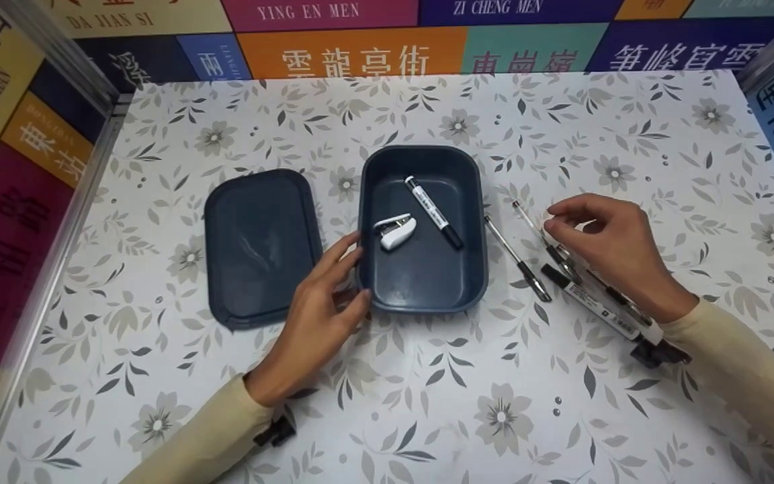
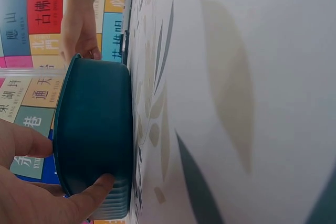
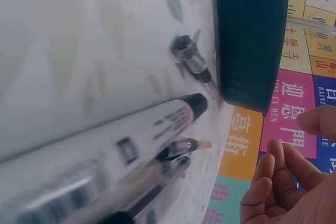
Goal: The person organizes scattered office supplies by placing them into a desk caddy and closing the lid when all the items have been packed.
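A dark blue plastic box (image 1: pixel 420 279) stands uncovered, holding a small white stapler (image 1: pixel 397 235) and a white marker (image 1: pixel 433 212) with a black cap. My left hand (image 1: pixel 316 316) touches the box's left wall from outside; in the left wrist view its thumb (image 2: pixel 97 195) lies against the wall below the rim. To the right of the box, my right hand (image 1: pixel 619 245) hovers over the pens, fingers loosely bent and holding nothing. Beneath and beside it lie a clear gel pen (image 1: pixel 518 259), another gel pen (image 1: pixel 528 218), a partly hidden pen (image 1: pixel 619 296) and a larger white marker (image 1: pixel 592 304).
Left of the box lies its dark blue lid (image 1: pixel 259 249), flat on the floral-patterned tabletop (image 1: pixel 427 417). Colourful panels with lettering (image 1: pixel 353 50) border the back and sides. Each wrist carries a small dark strap mount (image 1: pixel 276 430).
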Motion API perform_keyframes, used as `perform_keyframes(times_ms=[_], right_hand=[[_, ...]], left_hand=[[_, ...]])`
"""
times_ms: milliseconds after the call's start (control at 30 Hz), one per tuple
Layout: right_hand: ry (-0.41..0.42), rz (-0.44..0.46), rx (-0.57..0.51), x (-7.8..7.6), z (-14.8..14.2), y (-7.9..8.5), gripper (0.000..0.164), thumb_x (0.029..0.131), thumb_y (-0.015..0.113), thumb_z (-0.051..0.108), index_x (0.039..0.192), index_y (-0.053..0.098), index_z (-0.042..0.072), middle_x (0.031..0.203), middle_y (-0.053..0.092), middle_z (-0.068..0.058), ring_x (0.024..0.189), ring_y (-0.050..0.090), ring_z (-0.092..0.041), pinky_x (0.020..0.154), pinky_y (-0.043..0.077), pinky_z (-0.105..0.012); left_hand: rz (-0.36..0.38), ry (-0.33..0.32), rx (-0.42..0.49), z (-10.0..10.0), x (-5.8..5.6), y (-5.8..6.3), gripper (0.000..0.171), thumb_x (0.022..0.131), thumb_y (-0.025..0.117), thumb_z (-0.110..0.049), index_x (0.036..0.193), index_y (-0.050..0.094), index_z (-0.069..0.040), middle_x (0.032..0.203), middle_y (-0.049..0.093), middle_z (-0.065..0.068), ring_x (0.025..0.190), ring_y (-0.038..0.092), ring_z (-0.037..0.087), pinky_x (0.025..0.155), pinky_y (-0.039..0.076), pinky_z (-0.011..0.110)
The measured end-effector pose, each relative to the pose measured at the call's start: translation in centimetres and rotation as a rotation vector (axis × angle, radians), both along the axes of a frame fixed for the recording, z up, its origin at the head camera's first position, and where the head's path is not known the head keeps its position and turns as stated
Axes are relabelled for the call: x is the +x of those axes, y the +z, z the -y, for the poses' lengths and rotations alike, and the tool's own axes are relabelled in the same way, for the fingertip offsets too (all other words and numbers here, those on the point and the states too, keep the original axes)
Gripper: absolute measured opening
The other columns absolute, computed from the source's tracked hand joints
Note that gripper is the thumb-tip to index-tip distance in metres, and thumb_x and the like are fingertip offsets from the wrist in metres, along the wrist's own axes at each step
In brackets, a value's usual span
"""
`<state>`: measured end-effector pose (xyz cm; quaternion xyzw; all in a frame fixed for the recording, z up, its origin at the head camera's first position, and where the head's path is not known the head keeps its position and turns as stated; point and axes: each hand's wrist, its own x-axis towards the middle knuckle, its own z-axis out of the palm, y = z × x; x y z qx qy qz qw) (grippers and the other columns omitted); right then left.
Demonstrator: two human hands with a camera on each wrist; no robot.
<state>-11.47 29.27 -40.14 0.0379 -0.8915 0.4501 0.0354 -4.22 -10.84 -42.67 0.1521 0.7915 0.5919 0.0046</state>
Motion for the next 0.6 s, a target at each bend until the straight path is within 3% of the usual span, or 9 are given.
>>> perform_keyframes(times_ms=[300,600], right_hand=[[-0.003,0.030,0.039,1.4,-0.9,-0.8,0.021,0.098,0.085,0.019,0.115,0.084,0.007,0.093,0.079,0.009,0.074,0.068,-0.010,0.069,0.052,-0.015],[0.001,0.087,0.052,2.0,-1.5,-1.5,0.023,0.098,0.085,0.021,0.116,0.084,0.007,0.095,0.080,0.007,0.078,0.072,-0.007,0.068,0.053,-0.013]], left_hand=[[0.002,-0.001,0.005,-0.1,-0.1,0.1,0.061,0.101,0.067,0.007,0.160,0.052,0.004,0.176,0.038,0.008,0.148,0.056,0.034,0.103,0.062,0.034],[0.006,0.002,0.005,0.0,-0.1,0.0,0.060,0.101,0.067,0.008,0.159,0.052,0.008,0.176,0.038,0.006,0.135,0.067,0.035,0.096,0.065,0.031]])
